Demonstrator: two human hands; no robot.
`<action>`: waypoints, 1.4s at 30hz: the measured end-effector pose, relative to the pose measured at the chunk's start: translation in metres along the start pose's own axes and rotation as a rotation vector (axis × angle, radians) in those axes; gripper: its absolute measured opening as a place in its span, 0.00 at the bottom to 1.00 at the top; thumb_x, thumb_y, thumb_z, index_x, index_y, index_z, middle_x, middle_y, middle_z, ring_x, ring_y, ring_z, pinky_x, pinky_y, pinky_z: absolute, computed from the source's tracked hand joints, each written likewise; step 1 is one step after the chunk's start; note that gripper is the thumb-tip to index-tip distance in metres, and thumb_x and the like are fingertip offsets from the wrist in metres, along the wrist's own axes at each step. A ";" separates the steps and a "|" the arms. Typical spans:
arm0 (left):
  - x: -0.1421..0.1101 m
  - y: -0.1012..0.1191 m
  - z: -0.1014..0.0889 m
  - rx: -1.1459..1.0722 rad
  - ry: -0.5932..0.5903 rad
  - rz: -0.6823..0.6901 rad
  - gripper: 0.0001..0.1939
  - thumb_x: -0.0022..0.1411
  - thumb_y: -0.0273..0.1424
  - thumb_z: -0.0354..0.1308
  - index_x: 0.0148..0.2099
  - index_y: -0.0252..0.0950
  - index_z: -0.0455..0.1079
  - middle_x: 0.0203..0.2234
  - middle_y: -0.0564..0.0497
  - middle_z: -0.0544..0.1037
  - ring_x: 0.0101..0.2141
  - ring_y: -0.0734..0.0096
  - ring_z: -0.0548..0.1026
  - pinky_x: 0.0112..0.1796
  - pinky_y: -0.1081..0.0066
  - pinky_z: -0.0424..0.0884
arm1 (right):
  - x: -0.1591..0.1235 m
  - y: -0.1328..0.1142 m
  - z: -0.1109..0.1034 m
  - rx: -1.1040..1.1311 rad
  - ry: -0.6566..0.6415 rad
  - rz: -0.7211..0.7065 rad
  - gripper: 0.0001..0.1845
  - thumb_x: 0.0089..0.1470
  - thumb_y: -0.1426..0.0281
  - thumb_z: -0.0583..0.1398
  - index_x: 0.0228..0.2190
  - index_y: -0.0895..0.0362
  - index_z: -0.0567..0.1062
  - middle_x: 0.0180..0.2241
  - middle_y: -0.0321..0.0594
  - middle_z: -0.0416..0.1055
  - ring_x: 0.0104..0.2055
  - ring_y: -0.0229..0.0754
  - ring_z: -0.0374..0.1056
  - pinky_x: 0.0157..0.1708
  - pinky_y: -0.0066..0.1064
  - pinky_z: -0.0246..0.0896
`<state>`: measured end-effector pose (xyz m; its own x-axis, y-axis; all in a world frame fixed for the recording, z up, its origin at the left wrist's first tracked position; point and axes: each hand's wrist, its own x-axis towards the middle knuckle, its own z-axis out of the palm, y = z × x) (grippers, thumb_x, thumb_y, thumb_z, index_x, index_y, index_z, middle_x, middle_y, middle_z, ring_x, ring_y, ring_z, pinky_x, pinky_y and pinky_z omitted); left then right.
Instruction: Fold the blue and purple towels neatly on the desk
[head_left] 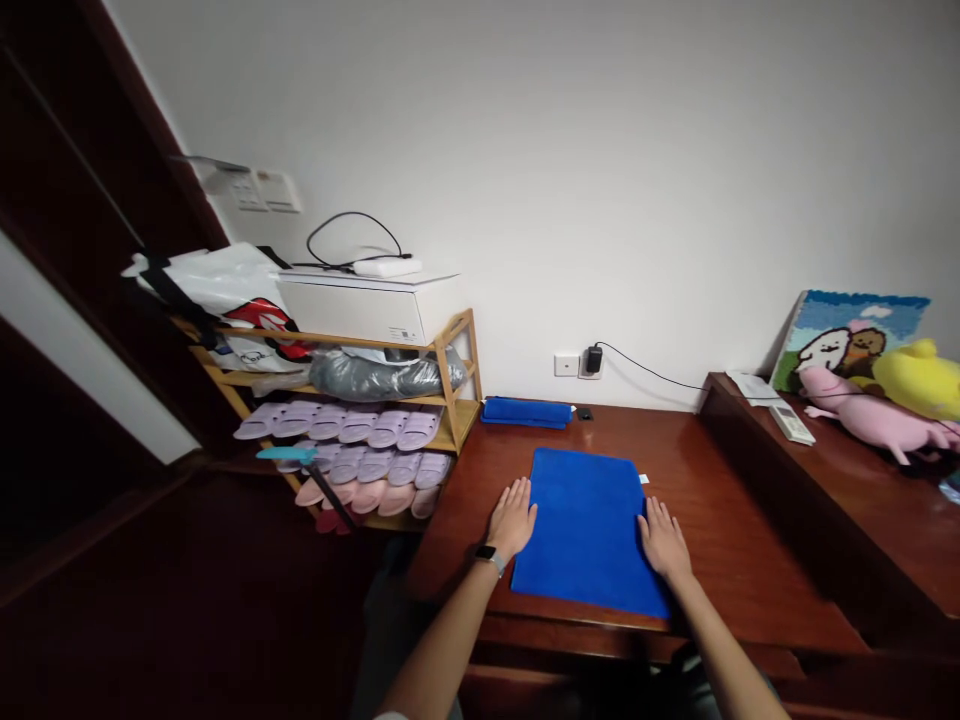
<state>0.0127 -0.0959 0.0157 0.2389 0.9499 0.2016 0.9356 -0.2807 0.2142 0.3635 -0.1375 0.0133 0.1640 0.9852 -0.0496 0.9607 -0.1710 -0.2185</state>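
Note:
A bright blue cloth (pixel 585 530) lies spread flat on the brown wooden desk (pixel 735 560), with a small white tag at its upper right edge. Flat beside the cloth's left edge rests my left hand (pixel 513 520), a watch on its wrist, fingers stretched out and thumb at the edge. My right hand (pixel 664 540) lies open at the right edge, fingers pointing away from me. Neither hand holds anything. Farther back, near the wall, sits a second blue cloth (pixel 527 412), folded or rolled into a narrow strip.
A wooden rack (pixel 459 400) with rows of slippers (pixel 390 428) and a white box (pixel 352 305) stands left of the desk. Right, a raised ledge holds a remote (pixel 792 424), a pink plush toy (pixel 870 410) and a picture (pixel 847 340). A black plug (pixel 593 359) sits in the wall.

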 end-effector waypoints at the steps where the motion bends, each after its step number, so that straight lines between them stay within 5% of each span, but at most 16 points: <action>1: -0.005 0.007 0.001 -0.002 0.037 0.025 0.33 0.79 0.38 0.39 0.80 0.34 0.52 0.75 0.41 0.62 0.75 0.54 0.59 0.73 0.49 0.56 | -0.007 -0.003 0.003 0.015 0.035 -0.024 0.41 0.72 0.59 0.36 0.76 0.67 0.54 0.78 0.49 0.48 0.81 0.51 0.42 0.78 0.49 0.40; 4: -0.025 0.043 0.015 -0.022 0.108 0.143 0.32 0.80 0.40 0.38 0.80 0.36 0.55 0.76 0.43 0.61 0.75 0.56 0.58 0.73 0.50 0.57 | -0.035 -0.032 0.017 0.051 0.090 -0.154 0.40 0.73 0.58 0.37 0.75 0.64 0.57 0.78 0.46 0.48 0.81 0.50 0.42 0.78 0.47 0.38; 8: -0.050 0.081 0.034 -0.044 0.044 0.207 0.34 0.80 0.46 0.39 0.78 0.36 0.58 0.76 0.43 0.62 0.75 0.56 0.58 0.73 0.51 0.56 | -0.062 -0.074 0.028 0.025 0.014 -0.223 0.39 0.74 0.56 0.39 0.76 0.60 0.55 0.78 0.43 0.47 0.81 0.48 0.41 0.78 0.48 0.35; 17: -0.074 0.039 0.022 0.009 -0.009 0.058 0.37 0.79 0.46 0.40 0.81 0.34 0.50 0.77 0.39 0.58 0.76 0.53 0.55 0.74 0.48 0.55 | -0.061 -0.050 0.017 -0.061 -0.011 -0.184 0.38 0.74 0.56 0.39 0.77 0.60 0.51 0.78 0.43 0.44 0.81 0.48 0.41 0.79 0.49 0.33; 26: -0.078 0.044 0.016 -0.002 -0.047 0.029 0.37 0.78 0.45 0.41 0.78 0.26 0.56 0.76 0.36 0.57 0.76 0.52 0.55 0.74 0.50 0.53 | -0.061 -0.030 0.020 -0.098 -0.010 -0.127 0.39 0.73 0.56 0.40 0.77 0.62 0.52 0.79 0.44 0.45 0.81 0.49 0.41 0.78 0.47 0.38; 32: -0.058 0.075 0.022 -0.021 0.042 0.127 0.34 0.79 0.42 0.39 0.77 0.29 0.61 0.74 0.38 0.64 0.75 0.54 0.59 0.74 0.51 0.55 | -0.059 -0.078 0.014 -0.021 0.046 -0.176 0.38 0.73 0.60 0.40 0.75 0.64 0.58 0.77 0.47 0.50 0.80 0.51 0.43 0.78 0.46 0.40; 36: -0.045 0.095 0.030 -0.054 0.001 0.198 0.32 0.79 0.37 0.36 0.78 0.33 0.60 0.74 0.42 0.64 0.74 0.59 0.60 0.74 0.55 0.56 | -0.062 -0.116 0.012 0.005 0.007 -0.263 0.36 0.73 0.62 0.40 0.75 0.60 0.58 0.77 0.43 0.49 0.80 0.47 0.43 0.78 0.43 0.38; 42: -0.053 0.066 0.031 -0.011 0.001 0.107 0.34 0.80 0.42 0.38 0.79 0.31 0.57 0.75 0.40 0.60 0.75 0.55 0.58 0.74 0.50 0.56 | -0.057 -0.101 0.018 -0.065 -0.039 -0.236 0.37 0.74 0.58 0.38 0.77 0.58 0.52 0.78 0.40 0.45 0.81 0.47 0.40 0.78 0.47 0.35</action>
<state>0.0700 -0.1610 -0.0102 0.3367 0.9144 0.2246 0.9020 -0.3817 0.2016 0.2534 -0.1763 0.0209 -0.0745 0.9963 -0.0426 0.9839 0.0665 -0.1657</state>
